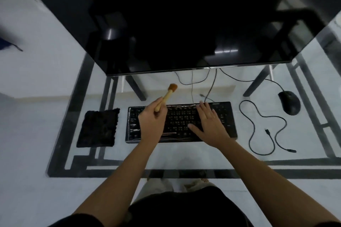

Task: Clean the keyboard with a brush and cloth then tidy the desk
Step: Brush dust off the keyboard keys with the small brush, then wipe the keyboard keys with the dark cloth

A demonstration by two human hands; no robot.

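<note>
A black keyboard [181,116] lies on the glass desk [184,155] in front of me, with pale streaks along its left end and edges. My left hand [152,121] grips the wooden handle of a small brush [167,96]. The brush's orange bristles point up and away, above the keyboard's far left edge. My right hand [210,122] lies flat with straight fingers on the keyboard's right half. A dark fuzzy cloth [98,128] lies flat on the desk just left of the keyboard.
A large dark monitor [184,24] looms over the back of the desk. A black mouse [289,102] sits at the right, and a loose black cable [265,127] curls between it and the keyboard. More cables [212,83] hang behind the keyboard.
</note>
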